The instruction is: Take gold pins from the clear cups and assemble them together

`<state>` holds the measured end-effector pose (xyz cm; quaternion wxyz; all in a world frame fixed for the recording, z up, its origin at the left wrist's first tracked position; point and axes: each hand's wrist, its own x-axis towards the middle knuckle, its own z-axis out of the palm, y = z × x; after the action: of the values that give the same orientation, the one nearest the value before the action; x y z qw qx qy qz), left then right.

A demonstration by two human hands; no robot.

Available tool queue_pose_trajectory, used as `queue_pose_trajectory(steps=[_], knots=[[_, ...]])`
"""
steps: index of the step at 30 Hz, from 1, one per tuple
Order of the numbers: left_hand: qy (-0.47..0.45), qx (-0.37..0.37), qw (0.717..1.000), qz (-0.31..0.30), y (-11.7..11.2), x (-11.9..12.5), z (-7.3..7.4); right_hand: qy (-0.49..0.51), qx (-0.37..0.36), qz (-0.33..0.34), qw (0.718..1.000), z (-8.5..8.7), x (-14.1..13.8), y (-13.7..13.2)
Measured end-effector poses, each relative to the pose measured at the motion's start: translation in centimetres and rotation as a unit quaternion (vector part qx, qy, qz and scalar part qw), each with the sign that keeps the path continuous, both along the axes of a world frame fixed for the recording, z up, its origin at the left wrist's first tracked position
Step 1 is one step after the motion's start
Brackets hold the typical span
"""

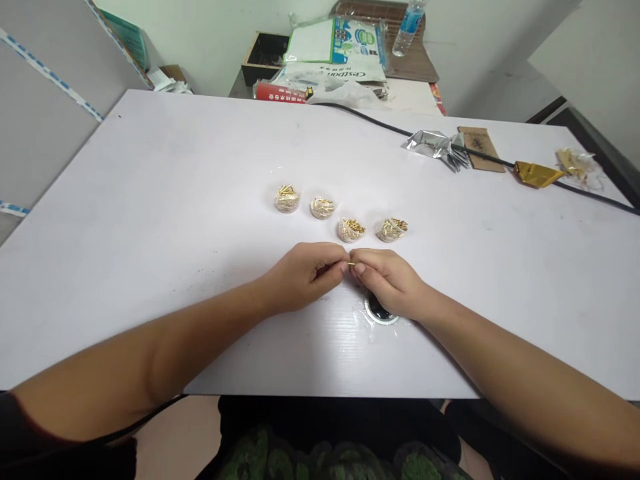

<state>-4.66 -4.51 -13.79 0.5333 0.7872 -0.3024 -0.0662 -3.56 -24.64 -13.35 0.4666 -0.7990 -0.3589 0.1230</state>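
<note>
Clothing (340,450), disc (378,309) (behind right hand (389,277)).

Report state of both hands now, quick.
Left hand: closed, fingertips pinching one end of a gold pin.
Right hand: closed, thumb and fingers pinching the pin's other end.

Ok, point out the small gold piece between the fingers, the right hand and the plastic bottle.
Gold piece (351,264), head view: middle of its exposed length.
Right hand (389,275), head view: middle, near the thumb's base.
Plastic bottle (410,24), head view: its blue label.
</note>
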Motion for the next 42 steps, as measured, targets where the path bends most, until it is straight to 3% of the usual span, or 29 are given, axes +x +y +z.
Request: queue_pose_trajectory(steps=[35,42], knots=[[-0.029,0.013,0.999,0.004,-0.31,-0.06,0.11,0.022,0.005,0.005,1.0,-0.04,0.2,0.14],[-0.008,0.025,1.0,0.013,-0.13,-0.18,0.14,0.033,0.035,-0.006,0.999,0.02,-0.02,-0.18]])
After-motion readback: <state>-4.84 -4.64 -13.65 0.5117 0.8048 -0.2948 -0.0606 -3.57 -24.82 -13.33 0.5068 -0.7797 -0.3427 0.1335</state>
